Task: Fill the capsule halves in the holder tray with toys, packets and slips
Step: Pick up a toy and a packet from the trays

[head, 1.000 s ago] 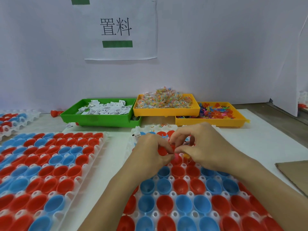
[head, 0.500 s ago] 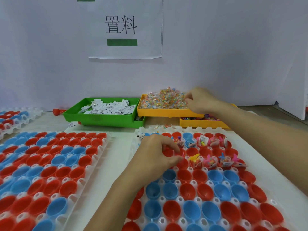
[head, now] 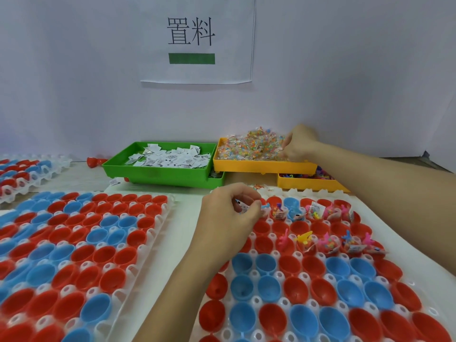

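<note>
Now we are mid-fill on the tray (head: 417, 245), its two far rows partly loaded. Our right hand (head: 299, 144) digs curled fingers into the packets (head: 249, 146) in the far yellow bin (head: 264, 166); we cannot tell if one is gripped. Our left hand (head: 229, 213) pinches slips (head: 244, 208) over the far-left cups. Next, we judge: lift one packet and drop it into an unfilled cup.

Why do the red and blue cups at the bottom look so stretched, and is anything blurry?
Head view: wide-angle distortion stretches the capsule halves near the bottom edge into ovals; the light is soft and even, with faint shadows; the wall sign reads sharply, while the packets under the right hand and the slips in the left hand look smeared.
</note>
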